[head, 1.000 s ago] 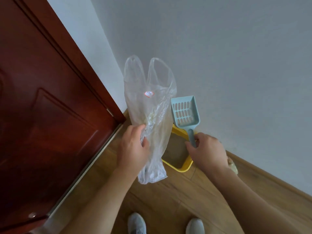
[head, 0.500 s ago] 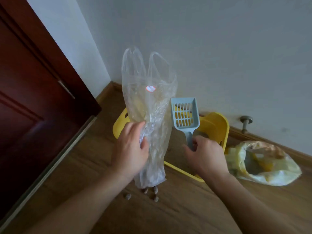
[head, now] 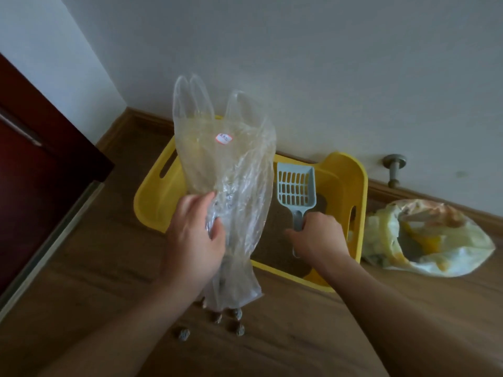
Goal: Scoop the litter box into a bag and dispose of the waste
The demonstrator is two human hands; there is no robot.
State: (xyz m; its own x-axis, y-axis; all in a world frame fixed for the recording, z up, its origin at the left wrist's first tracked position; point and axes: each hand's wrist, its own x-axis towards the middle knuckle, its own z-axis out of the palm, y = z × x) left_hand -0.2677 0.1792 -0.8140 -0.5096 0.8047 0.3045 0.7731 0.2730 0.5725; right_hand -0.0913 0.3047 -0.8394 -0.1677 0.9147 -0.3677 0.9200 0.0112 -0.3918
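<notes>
Scoop [head: 296,191] points straight ahead of my right hand [head: 318,235], fingers curled round its handle, blade empty above the box [head: 351,170]. Bag [head: 226,172] stands just left of it, gripped mid-length in my left hand [head: 194,238], mouth beyond my knuckles. Litter [head: 275,240] lies below the blade, so I reckon the right dips first.

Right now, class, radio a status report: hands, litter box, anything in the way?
Left hand grips clear bag, upright. Right hand grips scoop above yellow litter box. Loose clumps on floor below bag; sack beside box.
</notes>
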